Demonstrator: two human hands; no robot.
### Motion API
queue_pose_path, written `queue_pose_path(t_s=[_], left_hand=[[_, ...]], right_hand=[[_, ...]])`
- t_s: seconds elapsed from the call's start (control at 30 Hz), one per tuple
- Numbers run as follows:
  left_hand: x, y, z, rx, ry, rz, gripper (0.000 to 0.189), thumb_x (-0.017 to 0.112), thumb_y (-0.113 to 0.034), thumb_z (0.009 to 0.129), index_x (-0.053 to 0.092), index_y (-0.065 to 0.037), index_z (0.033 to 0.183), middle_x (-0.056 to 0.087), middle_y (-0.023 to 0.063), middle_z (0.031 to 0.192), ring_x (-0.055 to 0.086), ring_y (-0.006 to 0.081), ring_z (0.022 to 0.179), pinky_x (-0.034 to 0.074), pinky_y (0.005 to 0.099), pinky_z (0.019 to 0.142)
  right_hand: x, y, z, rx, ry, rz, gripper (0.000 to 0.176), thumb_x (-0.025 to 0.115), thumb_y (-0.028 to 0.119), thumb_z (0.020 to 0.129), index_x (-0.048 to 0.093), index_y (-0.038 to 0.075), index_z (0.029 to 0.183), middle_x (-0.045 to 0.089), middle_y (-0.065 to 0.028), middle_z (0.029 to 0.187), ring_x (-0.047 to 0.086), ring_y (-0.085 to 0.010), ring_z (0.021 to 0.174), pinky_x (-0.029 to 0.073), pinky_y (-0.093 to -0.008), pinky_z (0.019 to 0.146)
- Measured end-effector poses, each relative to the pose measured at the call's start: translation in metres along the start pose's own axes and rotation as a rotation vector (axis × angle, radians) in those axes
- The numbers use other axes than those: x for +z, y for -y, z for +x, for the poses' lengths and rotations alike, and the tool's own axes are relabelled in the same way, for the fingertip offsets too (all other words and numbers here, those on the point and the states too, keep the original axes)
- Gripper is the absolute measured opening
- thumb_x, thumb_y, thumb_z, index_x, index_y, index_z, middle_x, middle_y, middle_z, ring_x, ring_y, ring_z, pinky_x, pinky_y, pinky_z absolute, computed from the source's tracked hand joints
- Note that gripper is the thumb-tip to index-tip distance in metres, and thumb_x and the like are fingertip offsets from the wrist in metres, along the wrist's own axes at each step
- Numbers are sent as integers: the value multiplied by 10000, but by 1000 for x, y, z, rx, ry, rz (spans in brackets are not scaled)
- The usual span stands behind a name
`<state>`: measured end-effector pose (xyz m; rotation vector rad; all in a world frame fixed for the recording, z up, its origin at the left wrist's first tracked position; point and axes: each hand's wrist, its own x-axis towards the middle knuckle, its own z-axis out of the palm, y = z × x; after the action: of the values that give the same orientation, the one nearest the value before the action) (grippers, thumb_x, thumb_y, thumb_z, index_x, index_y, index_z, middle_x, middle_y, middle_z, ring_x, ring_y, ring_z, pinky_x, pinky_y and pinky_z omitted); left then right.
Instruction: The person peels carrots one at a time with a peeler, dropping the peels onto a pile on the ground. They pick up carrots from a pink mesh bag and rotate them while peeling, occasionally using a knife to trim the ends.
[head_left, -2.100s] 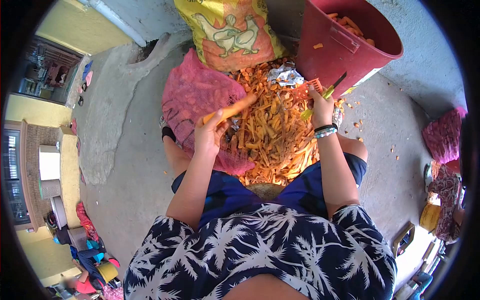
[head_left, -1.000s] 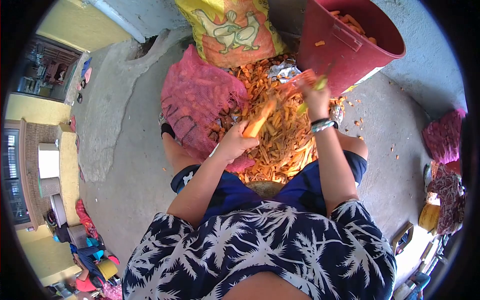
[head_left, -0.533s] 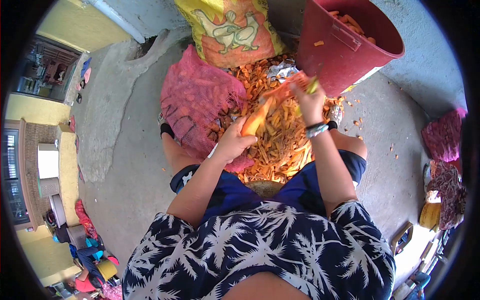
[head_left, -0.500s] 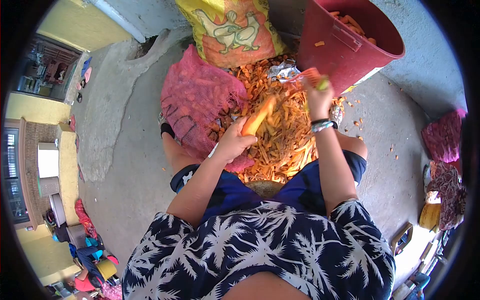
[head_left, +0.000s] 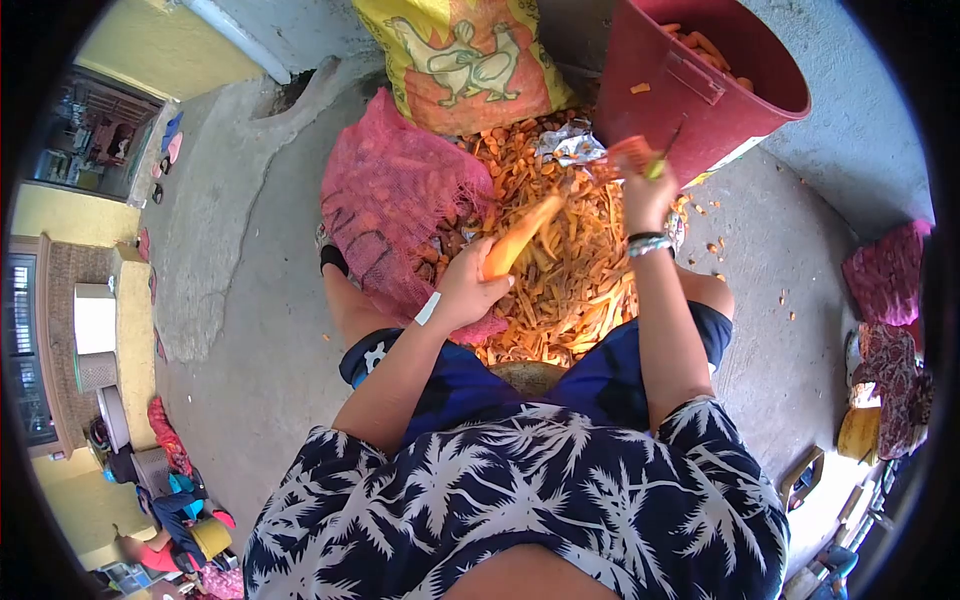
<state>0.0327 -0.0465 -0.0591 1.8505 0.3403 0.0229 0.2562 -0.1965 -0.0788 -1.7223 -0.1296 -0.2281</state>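
My left hand (head_left: 473, 287) is closed around the thick end of a carrot (head_left: 520, 240), whose bare orange tip slants up and right over a heap of peelings (head_left: 575, 280). To the right, my right hand (head_left: 650, 195) grips a red-orange peeler (head_left: 630, 155), smeared by motion and apart from the carrot. A yellow-green handle (head_left: 655, 169) with a thin dark blade-like part also shows at that hand. Beside my left hand lies a pink mesh sack (head_left: 390, 190) of carrots.
A red bin (head_left: 650, 110) with carrots inside stands at the back right. Next to it is a yellow-and-orange sack (head_left: 480, 75) printed with chickens. Crumpled foil-like wrapping (head_left: 572, 145) lies on the peelings. Several scraps dot the concrete floor (head_left: 760, 240) on the right.
My right hand with the peeler has moved slightly up and right, away from the carrot. The carrot's tip has shifted a little to the right in my left hand.
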Motion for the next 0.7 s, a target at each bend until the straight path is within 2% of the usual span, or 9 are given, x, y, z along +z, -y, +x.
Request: queue_pose_path(t_s=[0.03,0.07,0.1,0.13,0.2,0.37,0.6,0.67,0.7], left_hand=[[0,2,-1,2,-5,3,451,597,-82,788,428,-6,1200,483,12,989,454,76,892,370,209,779],[0,3,-4,7,-22,-110,430,601,-101,804,429,10,1182,495,38,994,477,81,861,398,220,754],[1,3,-6,8,-39,-226,413,606,-119,820,431,26,1164,507,64,999,500,87,830,425,231,729],[-2,3,-6,6,-42,-227,413,606,-119,820,431,26,1164,507,64,999,500,87,830,425,231,729],[-8,1,-2,-282,28,-581,365,566,-189,862,449,-15,1161,516,37,961,506,78,791,432,220,704],[-1,-4,0,-332,-37,-773,319,582,-167,846,474,-49,1122,544,10,907,535,96,767,454,232,694],[3,-8,0,-437,99,-732,416,612,-32,756,426,-17,1128,548,50,886,552,128,712,466,253,644],[-1,-16,-1,-413,134,-699,414,606,-27,751,418,-8,1119,545,56,873,547,127,686,462,253,621],[-4,-17,-1,-424,170,-620,400,606,-30,756,419,-12,1109,538,51,858,538,118,670,453,252,599]], right_hand=[[-10,-24,23,-53,-91,-40,143,707,35,701,604,16,797,642,-53,784,568,-111,652,456,-261,588],[-19,-9,28,153,-172,8,133,694,34,720,593,17,804,627,-34,764,546,-98,626,440,-243,565],[-19,-12,32,173,-152,393,147,689,40,733,584,20,834,607,-14,755,527,-82,613,427,-223,544],[-18,-17,30,175,-149,393,147,689,40,733,584,20,834,607,-14,755,527,-82,613,427,-223,544],[-15,-15,17,178,-62,360,174,687,37,738,575,10,869,599,-7,767,528,-76,625,429,-221,544],[-4,-6,-6,201,83,351,185,671,61,759,565,9,901,600,-7,780,534,-53,623,414,-185,520],[11,19,-50,442,632,530,170,666,49,746,565,34,881,585,9,714,496,-55,529,378,-189,447],[12,23,-48,529,642,458,175,689,43,724,567,44,849,599,0,726,485,-56,518,390,-195,457],[13,10,-33,351,350,386,175,695,39,718,567,47,837,605,-6,733,493,-58,526,396,-200,464]])
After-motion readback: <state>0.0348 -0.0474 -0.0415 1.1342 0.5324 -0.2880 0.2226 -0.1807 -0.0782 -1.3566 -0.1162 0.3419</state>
